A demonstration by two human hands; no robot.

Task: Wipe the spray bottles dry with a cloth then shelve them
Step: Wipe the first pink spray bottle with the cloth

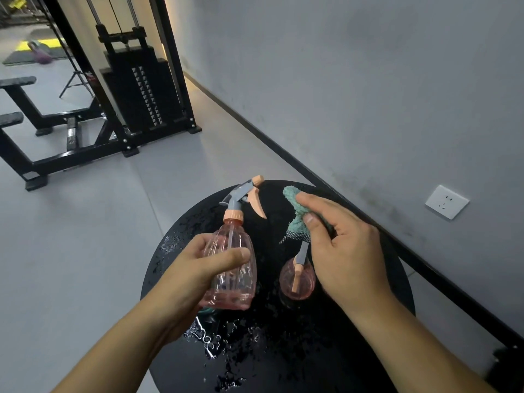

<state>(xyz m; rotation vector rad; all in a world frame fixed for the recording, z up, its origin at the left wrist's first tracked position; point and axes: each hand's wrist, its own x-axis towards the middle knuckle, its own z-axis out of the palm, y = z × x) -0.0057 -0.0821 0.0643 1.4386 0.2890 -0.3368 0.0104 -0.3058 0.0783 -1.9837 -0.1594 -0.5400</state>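
Observation:
My left hand [195,268] grips a clear pink spray bottle [235,273] round its body and holds it upright above the table. The bottle has a grey and orange trigger head. My right hand [337,245] pinches a bunched teal cloth [295,211] just right of the bottle's head, apart from it. A second pink spray bottle [297,279] stands on the round black table [354,336] below my right hand, seen from above.
Water drops lie scattered over the wet tabletop. A grey wall with a white socket [446,202] and a black skirting runs along the right. A black weight machine [136,89] and a bench [37,114] stand on the grey floor at the far left.

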